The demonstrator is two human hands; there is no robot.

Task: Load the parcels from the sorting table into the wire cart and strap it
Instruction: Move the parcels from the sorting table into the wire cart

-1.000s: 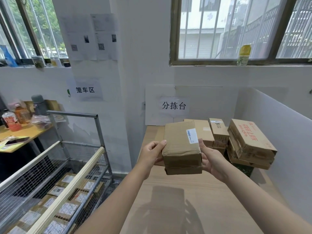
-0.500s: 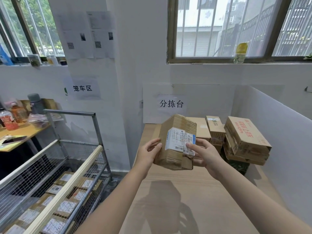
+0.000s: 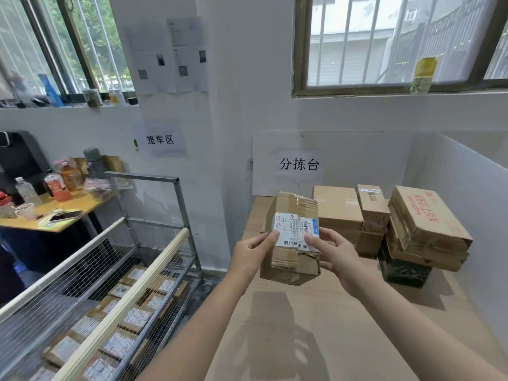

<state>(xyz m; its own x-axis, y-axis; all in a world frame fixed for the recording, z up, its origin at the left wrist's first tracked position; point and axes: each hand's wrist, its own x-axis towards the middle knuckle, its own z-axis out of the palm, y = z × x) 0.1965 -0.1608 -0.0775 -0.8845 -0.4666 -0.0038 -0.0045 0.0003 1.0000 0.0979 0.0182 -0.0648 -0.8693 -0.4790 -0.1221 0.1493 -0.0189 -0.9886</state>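
Note:
I hold a taped brown cardboard parcel (image 3: 291,254) above the wooden sorting table (image 3: 316,325), its white shipping label facing me. My left hand (image 3: 251,253) grips its left side and my right hand (image 3: 334,251) grips its right side, thumb on the label. More parcels stand at the table's back right: a plain box (image 3: 336,209), a narrow taped box (image 3: 372,206) and a red-printed box (image 3: 423,220) stacked on others. The wire cart (image 3: 154,259) stands to the left, lower, with several labelled parcels (image 3: 129,323) on its floor.
A white partition (image 3: 467,204) borders the table on the right, the wall with a paper sign (image 3: 299,164) at the back. A yellow desk (image 3: 52,213) with bottles and a phone stands behind the cart. The cart's cream top rails (image 3: 132,303) run diagonally.
The parcel has been turned in my hands so its label side faces me and moved slightly left. The view has shifted left, showing more of the cart and desk.

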